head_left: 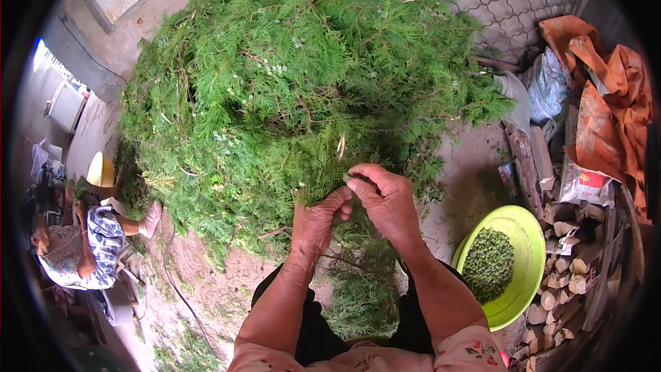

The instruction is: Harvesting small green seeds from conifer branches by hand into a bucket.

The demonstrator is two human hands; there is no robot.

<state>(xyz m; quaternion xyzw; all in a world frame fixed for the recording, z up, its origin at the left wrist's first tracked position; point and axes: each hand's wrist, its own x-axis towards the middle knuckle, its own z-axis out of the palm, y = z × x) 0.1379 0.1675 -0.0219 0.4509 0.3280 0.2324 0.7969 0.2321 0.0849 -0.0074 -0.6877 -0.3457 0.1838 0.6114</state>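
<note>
Green plant bit (347, 178) in right hand (387, 203)

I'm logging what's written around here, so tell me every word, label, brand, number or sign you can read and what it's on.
None can be read.
White-and-red bag, right side: markings too small and blurred to read.
Small coloured packet near the logs: any print is too small to read.

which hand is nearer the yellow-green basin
Right. The right hand is above and left of the basin in the picture, apart from it; the left hand is farther left, beyond the right hand.
</note>
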